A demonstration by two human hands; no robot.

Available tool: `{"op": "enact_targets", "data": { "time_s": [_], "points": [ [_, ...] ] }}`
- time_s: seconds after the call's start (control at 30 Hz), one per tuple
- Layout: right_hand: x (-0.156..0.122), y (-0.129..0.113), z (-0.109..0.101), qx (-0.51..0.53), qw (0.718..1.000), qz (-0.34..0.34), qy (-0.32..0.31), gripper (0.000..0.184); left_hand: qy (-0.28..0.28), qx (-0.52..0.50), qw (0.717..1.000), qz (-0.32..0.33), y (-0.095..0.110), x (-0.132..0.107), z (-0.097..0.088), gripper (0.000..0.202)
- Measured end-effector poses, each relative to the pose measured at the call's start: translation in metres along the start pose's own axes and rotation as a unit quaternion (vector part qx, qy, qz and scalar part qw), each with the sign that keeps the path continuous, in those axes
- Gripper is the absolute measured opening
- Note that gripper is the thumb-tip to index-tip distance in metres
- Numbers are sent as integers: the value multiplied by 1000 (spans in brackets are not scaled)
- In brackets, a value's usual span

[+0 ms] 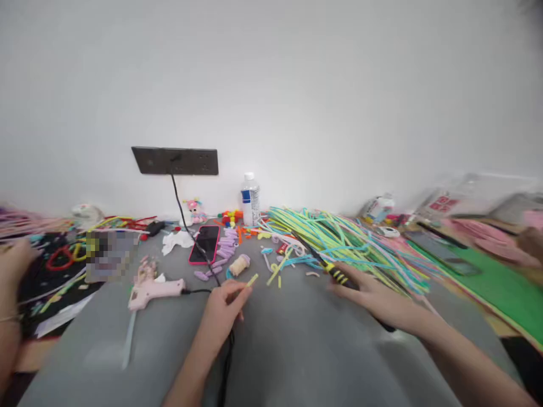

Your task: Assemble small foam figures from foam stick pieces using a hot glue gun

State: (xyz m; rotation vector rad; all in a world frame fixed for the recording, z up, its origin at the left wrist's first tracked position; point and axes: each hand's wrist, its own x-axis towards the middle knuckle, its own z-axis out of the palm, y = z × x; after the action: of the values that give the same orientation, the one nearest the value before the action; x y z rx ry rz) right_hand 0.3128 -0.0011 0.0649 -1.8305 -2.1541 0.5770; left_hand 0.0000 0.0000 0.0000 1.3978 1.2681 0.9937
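Note:
My left hand [224, 311] pinches a short piece of yellow pipe cleaner [253, 280] between thumb and fingers, above the grey table [288, 350]. Over to the right, my right hand [365, 291] is closed around a tool with a black-and-yellow striped handle [336, 274]. Its thin dark front end points toward a large bundle of green, yellow and blue pipe cleaners [339, 237]; its exact kind is unclear. Small yellow and blue cut pieces [280, 265] lie between my hands. A spool of thread [240, 264] stands just beyond my left hand.
A pink glue gun [155, 291] lies left, its black cord passing my left hand. Behind are a phone [205, 245], purple rolled pieces [228, 243] and a bottle [250, 200]. Other people's hands show at the left [12, 271] and right [532, 243] edges, near a green mat [500, 288].

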Motion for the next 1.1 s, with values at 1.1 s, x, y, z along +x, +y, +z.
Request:
{"op": "enact_targets", "data": {
  "time_s": [1.1],
  "points": [
    [131, -57, 56, 547, 797, -252, 37, 27, 134, 109, 874, 455, 30, 107, 23, 17]
  ]
}}
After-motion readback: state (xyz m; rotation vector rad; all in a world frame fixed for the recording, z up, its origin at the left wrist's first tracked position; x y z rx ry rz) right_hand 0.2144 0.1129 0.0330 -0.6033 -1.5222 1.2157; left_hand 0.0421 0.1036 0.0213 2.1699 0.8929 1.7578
